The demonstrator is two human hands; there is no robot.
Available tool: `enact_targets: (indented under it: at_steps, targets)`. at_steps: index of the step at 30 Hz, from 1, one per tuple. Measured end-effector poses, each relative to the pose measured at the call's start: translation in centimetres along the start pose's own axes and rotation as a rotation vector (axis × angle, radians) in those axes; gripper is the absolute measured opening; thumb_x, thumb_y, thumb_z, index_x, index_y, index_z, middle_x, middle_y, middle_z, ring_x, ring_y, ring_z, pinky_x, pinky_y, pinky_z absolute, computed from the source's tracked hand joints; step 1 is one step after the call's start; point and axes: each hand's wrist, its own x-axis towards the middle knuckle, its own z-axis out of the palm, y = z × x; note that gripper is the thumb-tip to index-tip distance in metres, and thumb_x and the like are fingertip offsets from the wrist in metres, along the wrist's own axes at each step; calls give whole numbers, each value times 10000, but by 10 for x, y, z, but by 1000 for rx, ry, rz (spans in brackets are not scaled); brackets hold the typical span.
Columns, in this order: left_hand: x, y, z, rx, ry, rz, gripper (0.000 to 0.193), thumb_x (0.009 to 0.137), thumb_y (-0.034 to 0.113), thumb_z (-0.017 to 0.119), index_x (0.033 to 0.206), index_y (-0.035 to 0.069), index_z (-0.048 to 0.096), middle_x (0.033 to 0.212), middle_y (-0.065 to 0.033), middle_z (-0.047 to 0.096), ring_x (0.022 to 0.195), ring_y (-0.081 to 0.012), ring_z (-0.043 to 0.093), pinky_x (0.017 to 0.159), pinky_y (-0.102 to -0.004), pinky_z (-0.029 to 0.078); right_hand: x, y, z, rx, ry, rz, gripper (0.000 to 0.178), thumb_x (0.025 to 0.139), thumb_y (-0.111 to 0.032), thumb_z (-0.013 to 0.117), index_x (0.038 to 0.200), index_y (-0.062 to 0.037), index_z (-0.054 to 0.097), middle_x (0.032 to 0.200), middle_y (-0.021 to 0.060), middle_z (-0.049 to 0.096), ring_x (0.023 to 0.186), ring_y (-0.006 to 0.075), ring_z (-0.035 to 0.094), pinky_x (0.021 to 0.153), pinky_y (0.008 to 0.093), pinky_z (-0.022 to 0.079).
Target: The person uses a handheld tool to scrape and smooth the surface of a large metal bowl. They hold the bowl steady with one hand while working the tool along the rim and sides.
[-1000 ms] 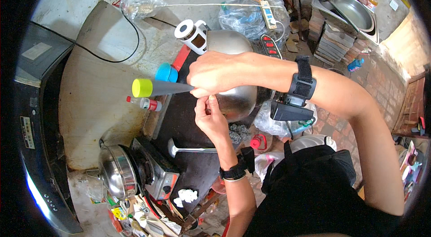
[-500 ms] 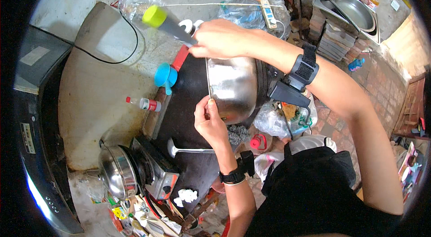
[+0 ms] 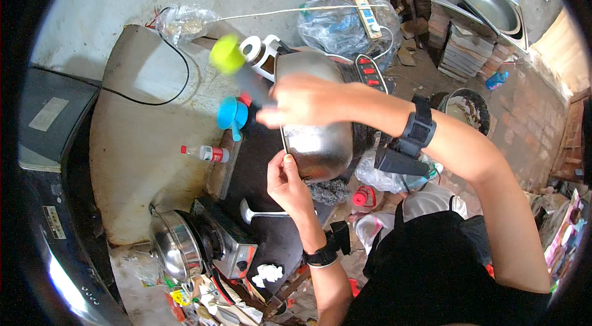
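Observation:
A steel pot [image 3: 316,156] stands tilted on its side on the dark counter, its rim toward the left. My left hand [image 3: 288,179] pinches the lower part of that rim between thumb and fingers. Across the pot's side lies my right hand [image 3: 305,102], blurred by motion and closed round a grey-handled tool with a lime-green end [image 3: 228,56]. The green end points up and left; the tool's kind cannot be made out. Dark steel wool [image 3: 328,191] lies below the pot. A ladle [image 3: 262,212] rests on the counter near my left wrist.
To the left are a blue dipper [image 3: 232,116], a bottle with a red cap [image 3: 206,153] and a lidded steel pot [image 3: 177,244] beside a hot plate [image 3: 231,252]. A power strip [image 3: 369,17] and a red-switched panel [image 3: 368,72] sit behind. A bucket [image 3: 467,110] stands right.
My right hand has swung down with the green-ended tool, so more of the pot's upper side shows above it. My left hand stays at the rim. The whole view has shifted slightly.

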Motion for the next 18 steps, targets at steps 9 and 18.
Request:
enact_targets:
  at_steps: [9, 18]
  targets:
    - [-5, -5, -3, -31, 6, 17, 187, 980, 108, 634, 1094, -38, 661, 943, -22, 667, 832, -95, 570, 760, -244, 480, -19, 30, 3, 316, 239, 165, 530, 931, -488, 578, 730, -2, 648, 610, 179, 612, 555, 325, 622, 575, 442, 489]
    - [-3, -5, -3, 33, 18, 15, 201, 989, 119, 620, 1100, -44, 659, 944, -37, 672, 841, -100, 569, 761, -246, 475, -6, 17, 4, 81, 91, 170, 599, 955, -460, 513, 609, 17, 623, 587, 241, 578, 585, 432, 614, 607, 528, 490]
